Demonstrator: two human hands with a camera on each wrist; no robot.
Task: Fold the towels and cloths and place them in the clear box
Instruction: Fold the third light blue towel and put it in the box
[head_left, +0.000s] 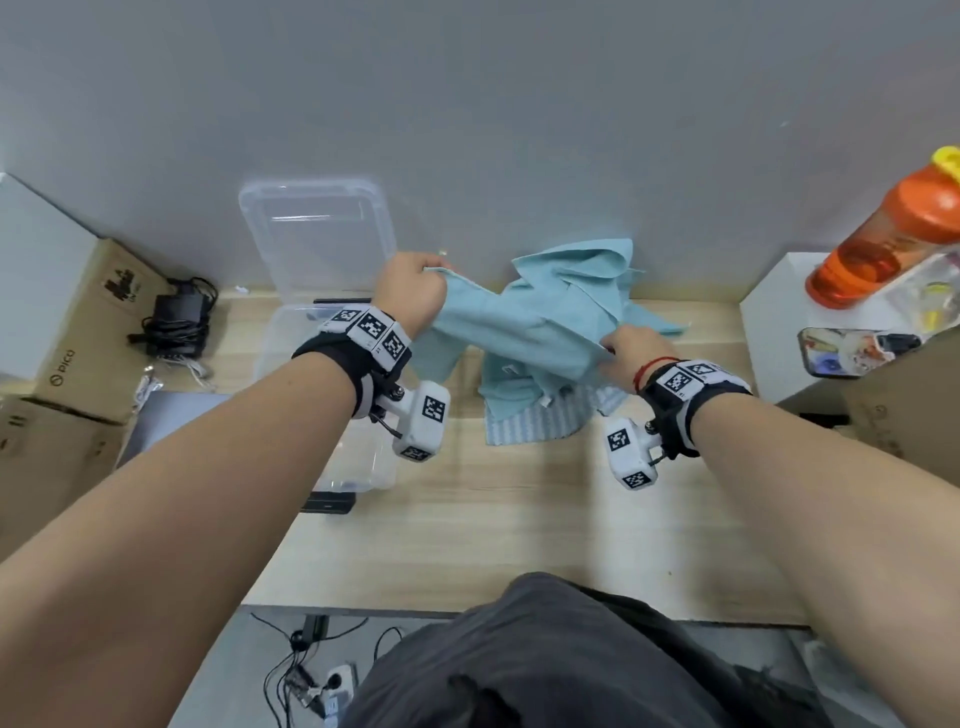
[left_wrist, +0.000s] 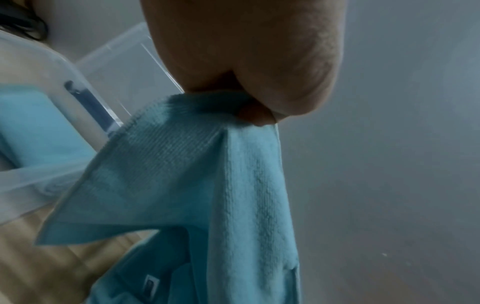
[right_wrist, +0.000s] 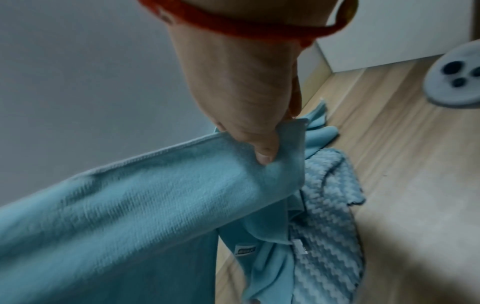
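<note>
A light blue cloth (head_left: 519, 332) (left_wrist: 197, 185) (right_wrist: 116, 205) hangs stretched in the air between both hands, above the table. My left hand (head_left: 415, 291) (left_wrist: 246, 86) grips one top corner; my right hand (head_left: 628, 353) (right_wrist: 254, 131) pinches the other. Under it lies a heap of blue cloths (head_left: 582, 280) and a striped blue-and-white towel (head_left: 540, 421) (right_wrist: 327, 236). The clear box (head_left: 275, 343) (left_wrist: 33, 176) stands open to the left, partly behind my left wrist, with its lid (head_left: 317, 234) leaning on the wall. A blue cloth (left_wrist: 44, 131) shows through the box wall.
Cardboard boxes (head_left: 98, 332) and a black charger with cables (head_left: 176, 322) sit at the left. At the right stands a white box (head_left: 779, 332) beside an orange bottle (head_left: 883, 234). A phone (head_left: 327, 501) lies by the clear box. Bare wooden tabletop (head_left: 519, 530) extends to the front edge.
</note>
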